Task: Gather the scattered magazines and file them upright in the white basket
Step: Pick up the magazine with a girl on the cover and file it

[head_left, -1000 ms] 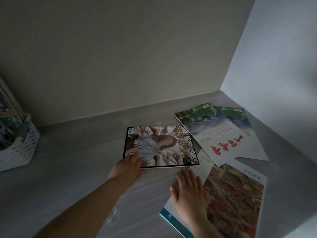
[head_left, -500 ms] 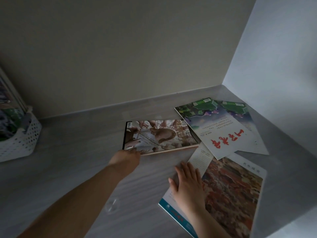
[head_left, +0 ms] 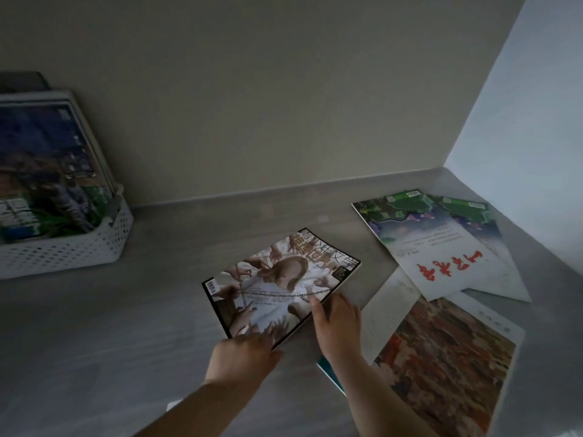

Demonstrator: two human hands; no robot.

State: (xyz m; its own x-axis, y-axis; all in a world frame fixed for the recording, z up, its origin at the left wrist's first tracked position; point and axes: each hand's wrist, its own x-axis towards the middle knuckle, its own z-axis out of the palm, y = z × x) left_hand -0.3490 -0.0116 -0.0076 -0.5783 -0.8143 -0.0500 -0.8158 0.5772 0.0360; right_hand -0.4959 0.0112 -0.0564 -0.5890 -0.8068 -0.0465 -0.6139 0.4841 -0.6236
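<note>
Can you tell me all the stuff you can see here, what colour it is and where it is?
white basket: one, white, far left on the table.
filed magazines: several, blue and green covers, standing in the basket.
chain-cover magazine: one, white and brown, middle, in both hands.
green-topped magazines: two, green and white with red writing, overlapping, far right.
red-brown magazine: one, near right, lying over pale printed pages.
table: one, grey.
walls: two, beige behind, pale on the right.
left hand: one, gripping the held magazine's near corner.
right hand: one, pinching its right edge.
</note>
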